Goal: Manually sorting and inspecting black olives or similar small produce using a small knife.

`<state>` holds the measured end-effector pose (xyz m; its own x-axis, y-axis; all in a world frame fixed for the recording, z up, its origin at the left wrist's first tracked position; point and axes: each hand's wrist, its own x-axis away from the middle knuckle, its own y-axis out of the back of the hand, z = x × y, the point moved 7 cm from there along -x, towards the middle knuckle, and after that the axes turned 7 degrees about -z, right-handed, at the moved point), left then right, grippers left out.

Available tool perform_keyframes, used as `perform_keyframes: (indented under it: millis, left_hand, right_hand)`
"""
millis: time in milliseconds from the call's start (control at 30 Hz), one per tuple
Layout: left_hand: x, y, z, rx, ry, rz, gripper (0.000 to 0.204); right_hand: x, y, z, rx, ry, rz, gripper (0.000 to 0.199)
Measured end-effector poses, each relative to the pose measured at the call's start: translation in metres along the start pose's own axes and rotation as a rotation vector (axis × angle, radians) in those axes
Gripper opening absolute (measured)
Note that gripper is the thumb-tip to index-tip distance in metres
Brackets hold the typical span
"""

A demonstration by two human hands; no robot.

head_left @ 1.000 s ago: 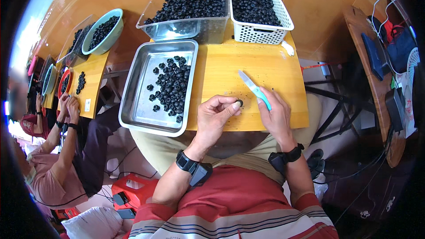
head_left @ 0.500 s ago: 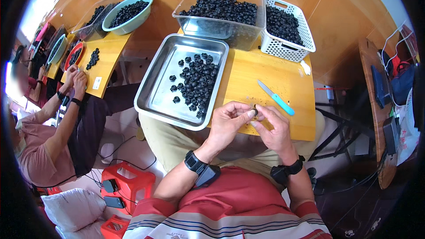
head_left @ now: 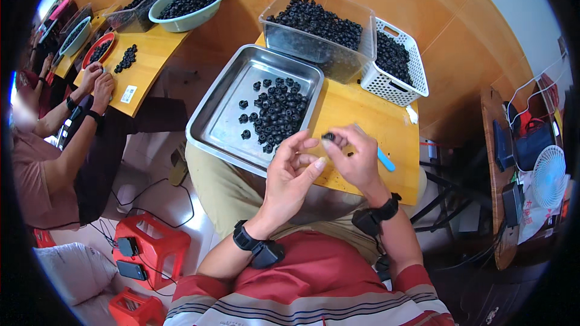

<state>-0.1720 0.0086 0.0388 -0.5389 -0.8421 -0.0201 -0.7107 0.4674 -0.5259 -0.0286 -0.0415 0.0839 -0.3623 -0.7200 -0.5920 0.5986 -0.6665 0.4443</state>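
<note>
The right hand (head_left: 357,160) pinches a small dark ring-shaped piece (head_left: 328,137) between thumb and fingertips just beyond the near right corner of the steel tray (head_left: 223,114), while the left hand (head_left: 290,175) hovers beside it, fingers loosely spread and holding nothing; this looks like a one-piece-at-a-time handling step, and the next move likely calls for a steady pinch. A blue-handled tool (head_left: 382,158) lies just right of the tray, behind the right hand, with a clear bin (head_left: 317,30) and white basket (head_left: 396,63) of dark pieces past the tray's far edge.
</note>
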Motion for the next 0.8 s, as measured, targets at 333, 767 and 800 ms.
perform_keyframes:
  millis: [333, 767, 800]
  left_hand:
    - [0.016, 0.055, -0.005, -0.11, -0.084, -0.084, 0.025]
    - [0.033, 0.102, -0.012, -0.106, -0.166, -0.084, 0.008]
    - [0.034, 0.105, -0.015, -0.077, -0.152, -0.089, 0.007]
  right_hand:
    - [-0.066, -0.055, -0.071, 0.409, -0.225, -0.087, 0.045]
    - [-0.039, -0.101, -0.143, -0.655, -0.84, -0.206, 0.029]
    - [-0.044, -0.095, -0.142, -0.699, -0.751, -0.286, 0.031]
